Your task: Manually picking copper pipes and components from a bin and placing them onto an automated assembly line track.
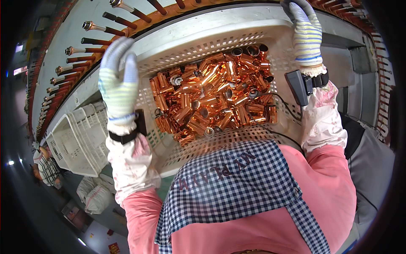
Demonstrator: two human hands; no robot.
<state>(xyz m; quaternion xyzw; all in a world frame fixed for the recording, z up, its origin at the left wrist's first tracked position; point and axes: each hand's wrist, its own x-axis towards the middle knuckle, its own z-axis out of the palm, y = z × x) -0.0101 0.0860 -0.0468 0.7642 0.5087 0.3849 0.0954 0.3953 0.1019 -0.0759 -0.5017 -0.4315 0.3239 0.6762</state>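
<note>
My left hand [118, 80], in a striped knit glove, is raised over the left end of a pale plastic basket [270, 36]. Its thumb stands apart from the fingers, and nothing shows between them. Beyond it runs a rail [95, 57] carrying dark red rods, some tipped with metal fittings. My right hand [308, 38], gloved the same way, reaches past the basket's far right corner toward the rail. The upper picture edge cuts off its fingertips, so any grip there is hidden. Shiny short copper tubes [211, 91] lie heaped in the basket, with a few silvery ring-shaped pieces among them.
Stacked pale crates [78, 139] stand to the left of the basket. White sacks [95, 194] lie on the floor below them. Another person [48, 167] is at the far left. A black cable [281, 135] crosses the basket's right side. Grey cloth [372, 173] lies at the right.
</note>
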